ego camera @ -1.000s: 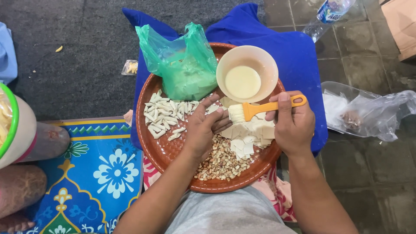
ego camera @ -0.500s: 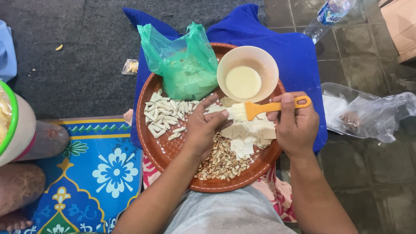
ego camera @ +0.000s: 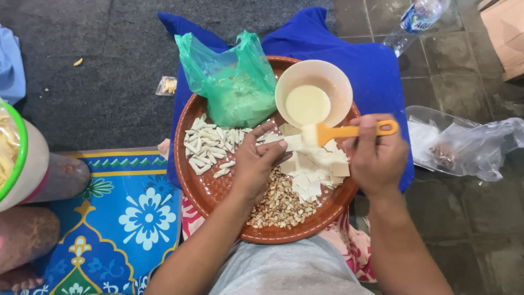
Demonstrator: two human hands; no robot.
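The left hand (ego camera: 256,164) rests at frame centre on the tray (ego camera: 199,186), fingers curled and pinching a pale square wrapper (ego camera: 292,143) at its edge. The right hand (ego camera: 376,158), right of centre, is clenched around the handle of an orange brush (ego camera: 349,131); the bristles touch the wrapper just below the bowl (ego camera: 314,93). The bowl, holding a cream liquid, sits on the upper right of the tray. A stack of wrappers (ego camera: 316,172) lies between the hands, a heap of peanuts (ego camera: 278,205) below them, and a row of folded pieces (ego camera: 210,145) at the tray's left. A green bag (ego camera: 232,82) occupies the tray's upper left, touching the bowl. Risk: the bowl stands just beside the brush hand, so a wide stroke may knock it and spill liquid over the wrappers. Excess liquid on the bristles may drip onto the stack and bond sheets together. The tray appears to rest on the lap and a blue cloth (ego camera: 376,65); a leg shift may tilt it and scatter peanuts.
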